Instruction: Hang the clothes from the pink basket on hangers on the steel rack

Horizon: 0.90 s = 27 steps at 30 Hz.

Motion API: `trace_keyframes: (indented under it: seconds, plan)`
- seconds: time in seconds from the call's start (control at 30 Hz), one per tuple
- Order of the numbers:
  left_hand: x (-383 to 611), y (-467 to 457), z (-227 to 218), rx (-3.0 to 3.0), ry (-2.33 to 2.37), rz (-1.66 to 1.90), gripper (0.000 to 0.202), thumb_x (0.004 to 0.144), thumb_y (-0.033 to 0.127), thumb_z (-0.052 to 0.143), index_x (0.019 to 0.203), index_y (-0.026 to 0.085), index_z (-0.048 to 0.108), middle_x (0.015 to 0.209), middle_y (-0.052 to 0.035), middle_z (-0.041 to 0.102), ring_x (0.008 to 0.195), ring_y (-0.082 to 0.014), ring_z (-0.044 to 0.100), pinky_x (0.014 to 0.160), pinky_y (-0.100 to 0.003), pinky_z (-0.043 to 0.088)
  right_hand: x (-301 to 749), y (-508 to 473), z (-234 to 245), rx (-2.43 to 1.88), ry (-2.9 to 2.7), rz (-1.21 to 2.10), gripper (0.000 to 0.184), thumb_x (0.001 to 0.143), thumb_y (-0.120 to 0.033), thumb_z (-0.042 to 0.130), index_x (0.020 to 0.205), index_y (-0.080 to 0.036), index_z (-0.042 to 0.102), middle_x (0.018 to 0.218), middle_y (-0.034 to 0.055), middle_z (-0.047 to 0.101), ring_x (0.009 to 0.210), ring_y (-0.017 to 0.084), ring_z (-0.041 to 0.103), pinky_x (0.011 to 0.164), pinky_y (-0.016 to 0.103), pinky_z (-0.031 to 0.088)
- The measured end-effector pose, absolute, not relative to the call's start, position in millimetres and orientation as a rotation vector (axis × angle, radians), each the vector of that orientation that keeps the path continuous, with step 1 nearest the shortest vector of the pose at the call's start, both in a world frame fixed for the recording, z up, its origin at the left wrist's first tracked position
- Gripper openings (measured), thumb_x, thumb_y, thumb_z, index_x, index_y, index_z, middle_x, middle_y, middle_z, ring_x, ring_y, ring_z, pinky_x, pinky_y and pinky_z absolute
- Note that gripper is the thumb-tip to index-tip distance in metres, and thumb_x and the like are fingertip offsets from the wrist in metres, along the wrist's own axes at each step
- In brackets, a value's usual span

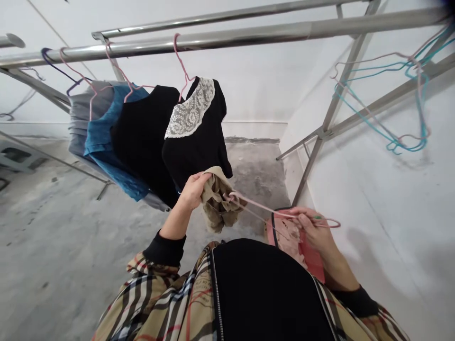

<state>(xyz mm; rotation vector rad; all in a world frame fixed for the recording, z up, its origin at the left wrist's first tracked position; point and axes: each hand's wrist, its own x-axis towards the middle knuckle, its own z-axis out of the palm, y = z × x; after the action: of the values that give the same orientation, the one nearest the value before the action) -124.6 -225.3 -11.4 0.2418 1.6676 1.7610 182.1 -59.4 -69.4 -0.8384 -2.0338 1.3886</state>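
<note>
My left hand (194, 190) grips a khaki garment (217, 208) by its upper edge, and the cloth hangs down in folds. In my right hand (314, 229) is a pink clothes hanger (265, 208), held near one end. The hanger reaches leftward to the garment, its hook end against the bunched cloth; whether it passes inside the cloth I cannot tell. Beyond my left hand, a black top with a white lace collar (192, 113) hangs from a pink hanger on the rail. Below my right hand stands a pink container (313, 255) with light pink cloth in it, partly hidden.
A metal rail (249, 38) spans the view overhead. Hung on it at left are a black garment (142, 128), a blue garment (106, 137) and a grey one (78, 113). Turquoise and pink hangers (408, 137) dangle at right beside a white wall. A grey stool (21, 156) stands far left.
</note>
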Motion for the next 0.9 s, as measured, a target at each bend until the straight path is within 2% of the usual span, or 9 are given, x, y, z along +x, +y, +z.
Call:
trace_keyframes:
  seconds: [0.1,0.27,0.4,0.57,0.67,0.73,0.8,0.9]
  plan:
    - [-123,-223,-17,0.279,1.681,1.734,0.034,0.061,0.043,0.079,0.076,0.015,0.069,0.066,-0.0024,0.068,0.059,-0.0147,0.061,0.056,-0.024,0.049,176,-61,-54,-0.801,-2.210,1.351,0.029,0.087,-0.047,0.057,0.073,-0.023,0.067,0.070,0.0043,0.066,0.073,0.022,0.064,0.067,0.034,0.050]
    - [-118,-221,-31,0.402,1.713,1.649,0.035,0.063,0.047,0.077,0.074,0.015,0.069,0.061,-0.0004,0.065,0.052,-0.0118,0.055,0.052,-0.023,0.044,158,-66,-39,-0.737,-2.276,1.352,0.035,0.094,-0.045,0.048,0.077,-0.023,0.068,0.072,0.0035,0.069,0.069,0.020,0.064,0.064,0.031,0.050]
    - [-107,-218,-41,0.553,1.791,1.601,0.036,0.070,0.050,0.071,0.073,0.014,0.069,0.057,0.0018,0.060,0.051,-0.0107,0.050,0.051,-0.022,0.040,145,-70,-50,-0.649,-2.319,1.412,0.033,0.095,-0.044,0.049,0.080,-0.021,0.068,0.079,0.0027,0.070,0.076,0.018,0.065,0.071,0.028,0.050]
    - [-69,-211,-50,0.847,1.847,1.630,0.030,0.082,0.044,0.062,0.076,0.015,0.070,0.069,-0.0008,0.064,0.065,-0.0135,0.057,0.063,-0.024,0.046,116,-83,-81,-0.734,-2.251,1.408,0.036,0.093,-0.049,0.049,0.075,-0.022,0.066,0.078,0.0044,0.070,0.077,0.020,0.063,0.074,0.031,0.049]
    - [-39,-209,-62,1.158,1.806,1.603,0.030,0.088,0.038,0.056,0.078,0.015,0.072,0.075,-0.0034,0.064,0.072,-0.0147,0.059,0.070,-0.026,0.048,94,-93,-100,-0.758,-2.103,1.521,0.037,0.088,-0.052,0.051,0.074,-0.021,0.066,0.074,0.0059,0.068,0.072,0.021,0.060,0.071,0.033,0.049]
    - [-25,-210,-73,1.348,1.752,1.515,0.032,0.092,0.037,0.052,0.088,0.015,0.074,0.075,-0.0044,0.064,0.072,-0.0149,0.060,0.071,-0.027,0.049,83,-95,-112,-0.717,-1.993,1.633,0.036,0.083,-0.054,0.055,0.071,-0.020,0.065,0.069,0.0049,0.065,0.068,0.020,0.057,0.066,0.031,0.047]
    - [-20,-214,-81,1.517,1.713,1.334,0.033,0.094,0.035,0.049,0.104,0.016,0.074,0.077,-0.0048,0.065,0.073,-0.0149,0.061,0.071,-0.026,0.049,78,-92,-121,-0.694,-1.908,1.683,0.036,0.079,-0.054,0.057,0.068,-0.020,0.063,0.064,0.0033,0.061,0.065,0.018,0.054,0.063,0.030,0.046]
    - [-31,-225,-73,1.789,1.740,0.939,0.042,0.090,0.034,0.057,0.130,0.022,0.062,0.100,-0.0079,0.068,0.086,-0.0176,0.065,0.076,-0.028,0.052,81,-78,-126,-0.722,-1.872,1.668,0.037,0.082,-0.051,0.051,0.062,-0.021,0.058,0.058,0.0011,0.055,0.061,0.017,0.050,0.059,0.028,0.043]
